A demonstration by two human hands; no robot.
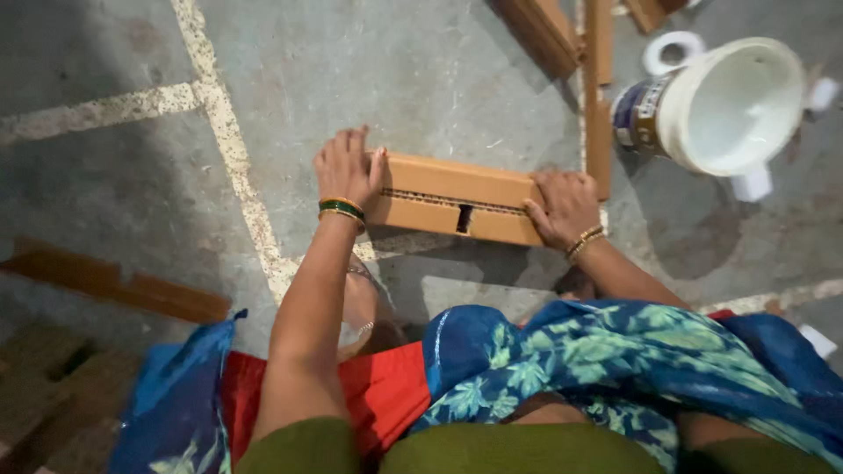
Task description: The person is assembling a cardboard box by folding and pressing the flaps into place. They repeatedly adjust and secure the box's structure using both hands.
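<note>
The folded cardboard piece [457, 204] lies flat on the concrete floor [421, 79], straight ahead of the person's knees, and both hands press on it, one at each end. The left hand [347, 168] rests palm-down over the left end, its fingers [351, 145] stretched forward and close together, reaching past the far edge onto the floor. The right hand [562, 206] covers the right end, its fingers [555, 184] spread a little and bent over the top face, pinning it down rather than closing round it. Between the two sets of fingers the near side shows the rippled cut edge and a small dark slot [464, 218].

To press this fold well, I judge the weight should come straight down through both palms at once, so that neither end lifts or slides on the smooth floor. The left fingers seem to overhang the far edge; pulling them back onto the cardboard would likely flatten that corner better. Keeping the cut edges in line before leaning in would keep the crease square.

Beyond the right fingers a white plastic bucket [729, 105] lies tipped on its side, well apart, with a roll of white tape [672, 51] just behind it. Brown cardboard strips [597, 88] lie on the floor past the right fingertips, one close to them.
</note>
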